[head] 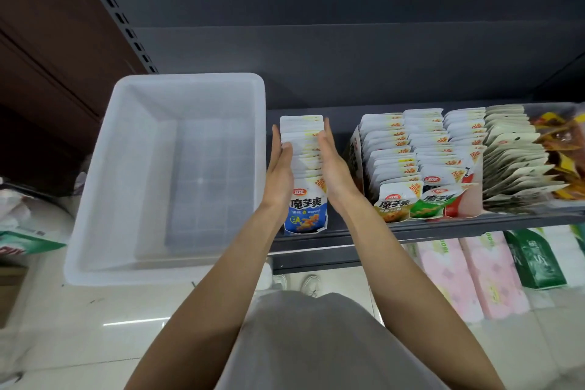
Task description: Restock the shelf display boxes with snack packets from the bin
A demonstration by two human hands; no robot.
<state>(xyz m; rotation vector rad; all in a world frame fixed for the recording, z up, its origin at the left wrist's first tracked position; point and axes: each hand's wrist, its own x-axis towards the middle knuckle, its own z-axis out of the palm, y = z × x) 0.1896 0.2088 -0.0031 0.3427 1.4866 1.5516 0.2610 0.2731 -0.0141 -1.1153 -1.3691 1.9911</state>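
Note:
A row of blue-and-white snack packets [306, 212] stands upright on the dark shelf [348, 233], running from the front edge to the back. My left hand [280, 169] presses flat against the row's left side with straight fingers. My right hand [334, 168] presses flat against its right side, fingers straight too. The translucent white bin [104, 174] sits to the left on the shelf, and nothing shows inside it. To the right, a display box [354, 152] holds rows of similar packets with brown, green and red fronts.
Grey-white hanging packets [512, 161] and orange-brown packets [560, 149] fill the shelf's right end. Pink tissue packs [468, 275] and a green box [538, 260] sit on the level below. White tiled floor lies beneath, with bags at the far left.

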